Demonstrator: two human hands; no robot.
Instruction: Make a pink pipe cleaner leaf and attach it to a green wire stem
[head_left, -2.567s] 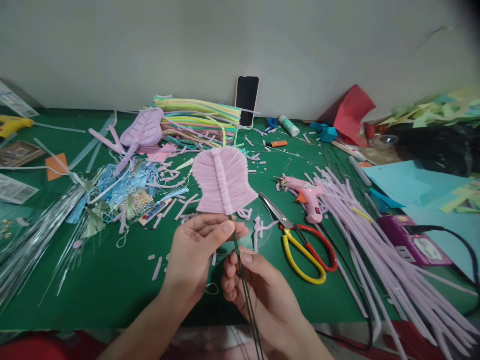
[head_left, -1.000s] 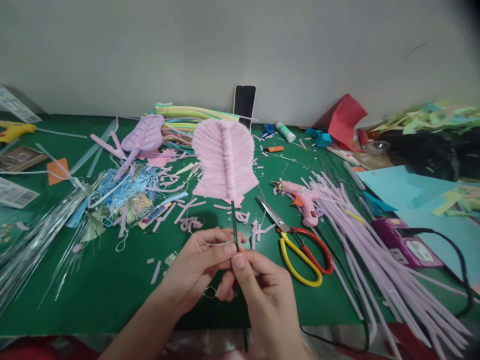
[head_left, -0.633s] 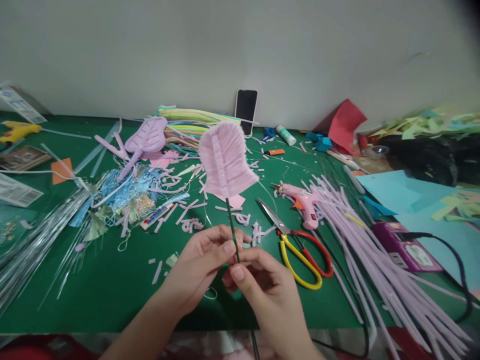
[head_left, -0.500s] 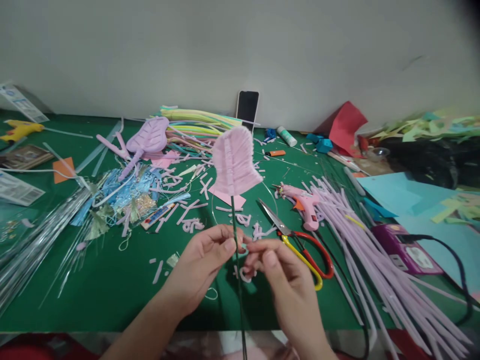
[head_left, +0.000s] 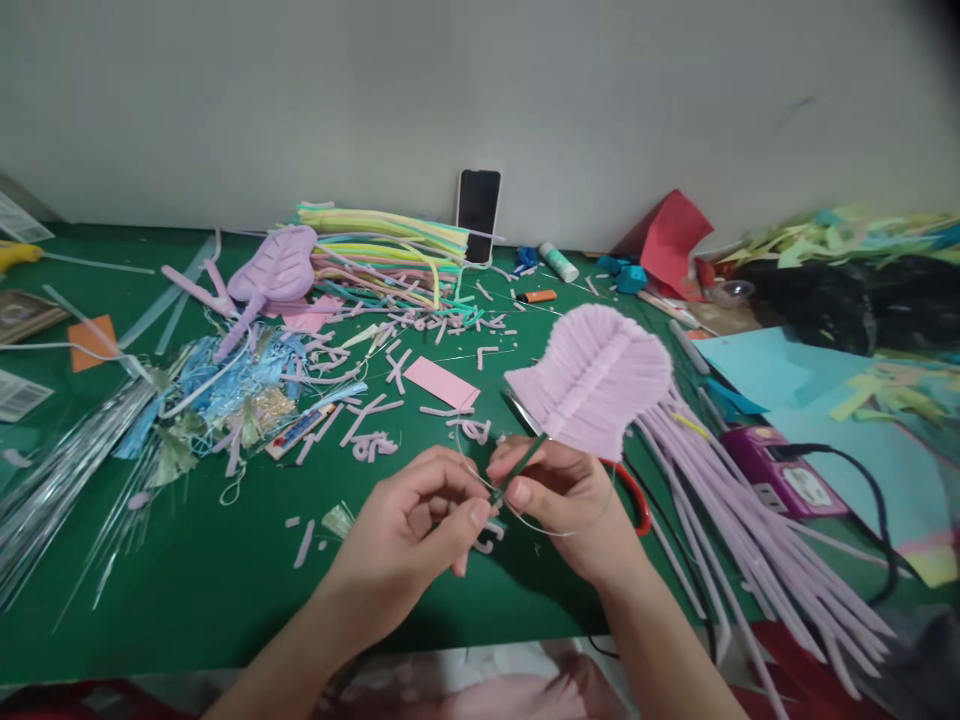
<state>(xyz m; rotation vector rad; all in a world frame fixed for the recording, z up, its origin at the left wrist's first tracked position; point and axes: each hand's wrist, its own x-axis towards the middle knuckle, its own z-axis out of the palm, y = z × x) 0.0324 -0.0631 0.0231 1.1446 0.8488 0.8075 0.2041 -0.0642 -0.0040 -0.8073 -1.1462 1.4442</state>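
Observation:
A fuzzy lilac leaf (head_left: 600, 375) made of pipe cleaners tilts up to the right on a dark green stem (head_left: 517, 465). My right hand (head_left: 574, 490) is closed around this stem just below the leaf. With thumb and forefinger pinched, my left hand (head_left: 412, 530) grips the stem lower down, where it looks wrapped in something green. A thin, pale wire-like loop curves around the fingers. Beneath the leaf and right hand lie scissors, with only a red handle (head_left: 637, 497) and part of a blade showing.
Lilac pipe cleaners (head_left: 742, 500) lie at right beside a purple power box (head_left: 784, 470). Lilac scraps and a pink card (head_left: 442, 383) lie mid-table. Silver strands (head_left: 75, 500) and blue tassels (head_left: 214, 385) are at left. A phone (head_left: 478, 215) leans on the wall.
The leaf has tipped from upright to the right, now covering the pink glue gun and much of the scissors. My right hand has taken hold of the stem; the left still pinches it.

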